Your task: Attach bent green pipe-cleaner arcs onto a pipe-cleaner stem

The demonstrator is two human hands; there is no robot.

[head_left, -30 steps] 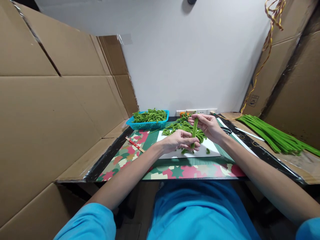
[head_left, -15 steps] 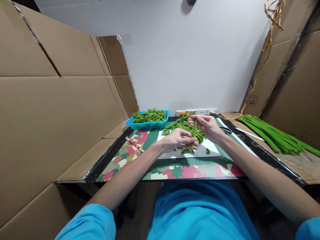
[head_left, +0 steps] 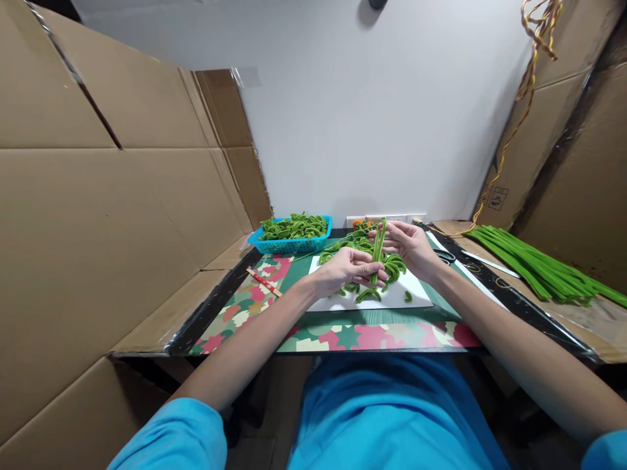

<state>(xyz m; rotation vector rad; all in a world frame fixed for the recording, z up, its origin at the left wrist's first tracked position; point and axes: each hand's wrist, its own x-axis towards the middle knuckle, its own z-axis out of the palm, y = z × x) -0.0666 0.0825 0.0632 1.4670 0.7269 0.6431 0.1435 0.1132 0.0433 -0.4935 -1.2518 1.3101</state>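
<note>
Green fuzzy pipe cleaners (head_left: 379, 245) stand upright in front of me, folded or bunched into a narrow loop with a gap between the strands. My left hand (head_left: 350, 267) pinches their lower end between thumb and fingers. Beside the upper part is my right hand (head_left: 406, 245), its fingers stretched out behind the strands and not closed round them. Beneath both hands, curled green pipe cleaner pieces (head_left: 393, 266) lie heaped on a white sheet (head_left: 406, 301). A few loose ones rest near its front edge.
A blue basket (head_left: 289, 246) of curled green pieces stands at the back left. Scissors (head_left: 445, 256) lie right of the sheet, near a bundle of long green pipe cleaners (head_left: 543, 261). A red stick (head_left: 264, 282) lies left. Cardboard walls (head_left: 122, 215) flank the table.
My right hand has loosened its pinch on the top end and its fingers have spread. The strands now stand apart as a loop, slightly higher, still held below by my left hand.
</note>
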